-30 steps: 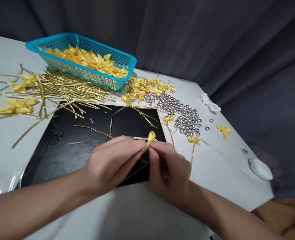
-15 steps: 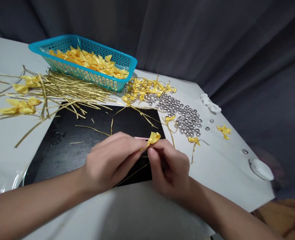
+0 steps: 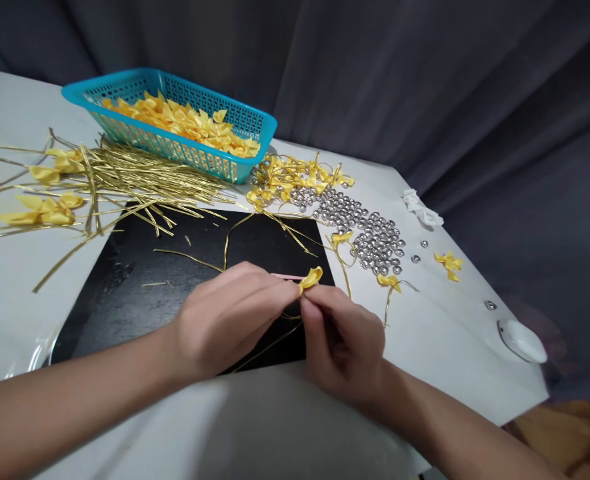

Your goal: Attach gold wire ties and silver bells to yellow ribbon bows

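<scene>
A small yellow ribbon bow (image 3: 311,279) is pinched between my two hands above the right part of a black board (image 3: 139,300). My left hand (image 3: 237,317) has its fingers closed at the bow's left end, covering part of it. From the right, my right hand (image 3: 345,337) grips the bow between thumb and forefinger. A pink strip (image 3: 287,276) shows just behind the fingertips. Thin gold cord (image 3: 269,345) trails below my hands over the board.
Behind the board stands a blue basket (image 3: 169,137) of yellow bows, beside a pile of gold cords (image 3: 149,175). Silver beads (image 3: 379,243), corded bows (image 3: 295,175), white crumpled material (image 3: 421,208) and a white case (image 3: 522,340) lie to the right.
My left fingers have moved right, closer to the right fingertips, and cover more of the bow's left end. The bow has turned and less of its left tail shows.
</scene>
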Tool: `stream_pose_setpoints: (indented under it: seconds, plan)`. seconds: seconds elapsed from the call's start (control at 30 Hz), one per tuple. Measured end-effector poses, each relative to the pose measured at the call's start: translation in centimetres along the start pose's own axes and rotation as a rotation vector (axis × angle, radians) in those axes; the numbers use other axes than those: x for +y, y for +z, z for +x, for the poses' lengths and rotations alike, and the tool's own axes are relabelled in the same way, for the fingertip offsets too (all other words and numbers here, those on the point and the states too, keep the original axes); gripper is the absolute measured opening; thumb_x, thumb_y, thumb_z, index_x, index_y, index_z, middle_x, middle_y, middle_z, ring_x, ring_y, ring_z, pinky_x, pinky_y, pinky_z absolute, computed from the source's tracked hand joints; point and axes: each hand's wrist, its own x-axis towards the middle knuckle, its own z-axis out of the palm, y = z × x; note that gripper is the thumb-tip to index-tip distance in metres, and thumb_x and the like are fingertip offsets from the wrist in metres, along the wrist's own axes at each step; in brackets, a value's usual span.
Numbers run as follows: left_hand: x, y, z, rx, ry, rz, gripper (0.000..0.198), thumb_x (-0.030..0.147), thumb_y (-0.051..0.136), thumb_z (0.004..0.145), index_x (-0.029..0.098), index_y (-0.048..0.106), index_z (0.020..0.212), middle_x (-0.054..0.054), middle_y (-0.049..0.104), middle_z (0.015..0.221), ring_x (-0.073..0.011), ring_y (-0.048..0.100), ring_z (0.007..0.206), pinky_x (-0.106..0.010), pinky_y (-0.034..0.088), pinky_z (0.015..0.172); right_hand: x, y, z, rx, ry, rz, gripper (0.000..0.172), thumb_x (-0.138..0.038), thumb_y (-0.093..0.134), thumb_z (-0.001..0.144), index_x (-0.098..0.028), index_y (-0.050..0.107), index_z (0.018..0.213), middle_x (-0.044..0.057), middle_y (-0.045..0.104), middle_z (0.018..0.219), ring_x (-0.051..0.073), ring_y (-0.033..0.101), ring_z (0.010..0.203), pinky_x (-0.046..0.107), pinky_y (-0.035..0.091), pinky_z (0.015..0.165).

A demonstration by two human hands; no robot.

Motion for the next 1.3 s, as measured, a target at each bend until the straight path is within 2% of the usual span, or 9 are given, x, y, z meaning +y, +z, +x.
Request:
stream_pose_setpoints:
  seconds: [0.1,0.3,0.5,0.67,0.73,0.87,1.1,1.23,1.3]
  plan:
    - [-0.2,0.2,-0.2,0.003,0.001,0.016,0.027,0.017,0.045,0.086,0.022,0.069,0.098,-0.005,0.071,0.088,-0.0167,0.063,0.088,-0.024,0.045,0.087,0.1,0.0,0.0,-0.008,0.009,-0.007,0.018,-0.003,0.048,0.081,-0.019,0.05,0.089,-0.003,0.053,0.065,0.007,0.052,0.055,0.016,0.043,0.051]
    - [-0.8,0.4,-0.3,0.004,0.221,0.177,0.029,0.022,0.034,0.095,0.02,0.063,0.096,-0.003,0.069,0.091,-0.0127,0.059,0.091,-0.019,0.045,0.086,0.0,0.1,0.2,0.016,0.036,-0.021,0.014,-0.005,0.046,0.083,-0.019,0.05,0.084,-0.002,0.054,0.063,0.007,0.05,0.05,0.017,0.041,0.048]
    - [-1.5,-0.2,0.0,0.0,0.3,0.285,0.027,0.021,0.033,0.095,0.017,0.06,0.098,-0.002,0.068,0.082,-0.0102,0.06,0.083,-0.018,0.046,0.084,-0.2,0.1,0.1,-0.006,0.148,0.074,0.015,-0.006,0.049,0.082,-0.02,0.05,0.089,-0.008,0.037,0.052,0.005,0.031,0.039,0.018,0.031,0.041]
    - [-2.1,-0.8,0.3,-0.021,0.433,0.396,0.022,0.017,0.039,0.092,0.014,0.058,0.103,-0.003,0.069,0.084,-0.0115,0.062,0.079,-0.019,0.049,0.079,0.1,-0.1,0.2,-0.038,0.08,0.042,0.013,-0.005,0.048,0.082,-0.018,0.048,0.08,-0.002,0.049,0.063,0.007,0.043,0.051,0.02,0.038,0.049]
    - [-2.0,-0.6,0.3,0.03,0.45,0.416,0.022,0.017,0.038,0.093,0.015,0.057,0.104,-0.003,0.069,0.087,-0.0121,0.061,0.08,-0.02,0.049,0.076,0.1,-0.1,0.3,-0.021,0.036,0.0,0.015,-0.004,0.047,0.082,-0.018,0.047,0.079,-0.001,0.05,0.066,0.008,0.046,0.055,0.019,0.038,0.05]
    - [-1.2,0.0,0.3,0.161,0.415,0.429,0.022,0.018,0.037,0.093,0.02,0.059,0.092,0.002,0.066,0.078,-0.0106,0.059,0.076,-0.018,0.048,0.066,0.2,-0.2,0.3,0.02,-0.038,-0.041,0.017,-0.002,0.045,0.081,-0.019,0.046,0.079,-0.002,0.046,0.064,0.008,0.045,0.055,0.019,0.039,0.052]
    - [-1.4,-0.1,0.9,0.181,0.554,0.593,0.018,0.013,0.042,0.09,0.019,0.059,0.089,0.003,0.068,0.075,-0.0113,0.061,0.068,-0.021,0.049,0.058,0.6,-0.2,0.9,-0.037,0.012,-0.011,0.015,-0.004,0.047,0.081,-0.018,0.048,0.081,-0.003,0.05,0.067,0.008,0.045,0.055,0.02,0.037,0.051]
    - [-0.9,0.4,1.4,0.338,0.509,0.506,0.014,0.012,0.056,0.081,0.019,0.056,0.069,0.007,0.062,0.057,-0.0078,0.058,0.051,-0.018,0.05,0.053,0.9,-0.9,1.4,0.116,0.154,0.106,0.022,-0.008,0.05,0.078,-0.017,0.052,0.098,0.002,0.051,0.082,0.011,0.048,0.064,0.024,0.04,0.054]
    - [-0.5,0.7,1.6,0.373,0.487,0.466,0.017,0.012,0.059,0.078,0.019,0.053,0.063,0.007,0.058,0.051,-0.0069,0.056,0.047,-0.017,0.05,0.051,0.9,-1.4,1.7,0.174,0.124,0.168,0.023,-0.009,0.048,0.078,-0.017,0.054,0.099,0.004,0.052,0.088,0.014,0.05,0.074,0.028,0.043,0.06]
